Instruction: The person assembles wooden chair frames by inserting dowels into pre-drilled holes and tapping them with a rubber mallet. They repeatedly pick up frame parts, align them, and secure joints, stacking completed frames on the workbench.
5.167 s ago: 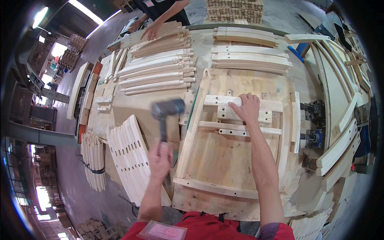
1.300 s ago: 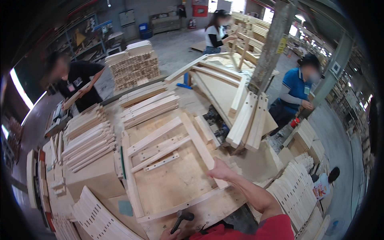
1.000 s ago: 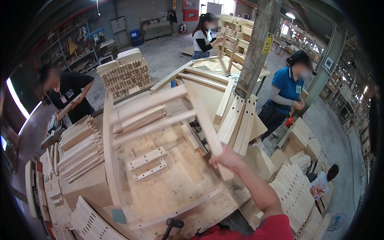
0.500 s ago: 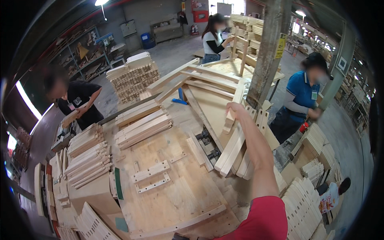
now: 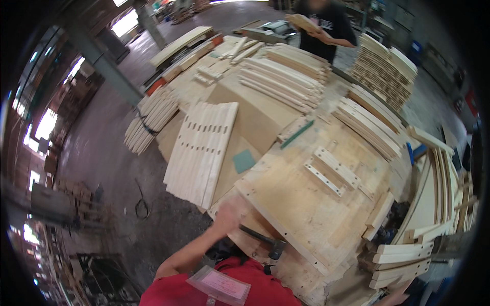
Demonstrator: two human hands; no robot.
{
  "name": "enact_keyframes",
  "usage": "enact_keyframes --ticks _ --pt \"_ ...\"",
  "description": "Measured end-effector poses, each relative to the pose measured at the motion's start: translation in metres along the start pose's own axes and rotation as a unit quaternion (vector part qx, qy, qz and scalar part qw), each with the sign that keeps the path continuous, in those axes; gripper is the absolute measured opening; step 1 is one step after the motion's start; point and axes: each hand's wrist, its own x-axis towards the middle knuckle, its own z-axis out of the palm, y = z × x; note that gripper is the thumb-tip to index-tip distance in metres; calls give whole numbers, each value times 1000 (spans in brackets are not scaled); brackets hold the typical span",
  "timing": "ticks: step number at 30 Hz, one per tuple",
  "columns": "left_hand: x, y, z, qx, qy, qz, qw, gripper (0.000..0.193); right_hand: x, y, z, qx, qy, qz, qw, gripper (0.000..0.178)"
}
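My left hand (image 5: 228, 217), blurred by motion, is over the near edge of the plywood workbench, by the handle end of a dark hammer (image 5: 258, 236). Whether the fingers touch the handle cannot be made out. Just beyond that hand lies a row of pale slotted wooden slats (image 5: 201, 150). At the lower right edge of the picture, part of my right hand (image 5: 395, 299) shows below several stacked wooden rails with holes (image 5: 400, 265); its fingers are smeared. Two short drilled wooden strips (image 5: 334, 171) are on the plywood board (image 5: 286, 204).
Bundles of slats (image 5: 286, 76) and curved pieces (image 5: 370, 122) line the bench's far side. A co-worker (image 5: 324, 30) stands behind them holding a wooden piece. A green strip (image 5: 297, 134) lies on the bench. A tied bundle of slats (image 5: 151, 120) is at the left edge.
My view has swung to the left. My right hand, which gripped a wooden rail on the right, is now at the picture's lower edge. My left hand has come into view.
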Motion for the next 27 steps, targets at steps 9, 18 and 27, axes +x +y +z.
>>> enact_keyframes --ticks 9,18,27 --pt "-22 -254 -181 16 111 -558 822 79 -143 29 53 -55 18 9 998 73" --pt "9 -324 -197 -239 99 -397 881 46 -229 26 44 -47 56 -146 987 70" --pt "6 -199 -122 -368 159 -228 887 66 -262 34 212 -130 -110 -255 952 48"
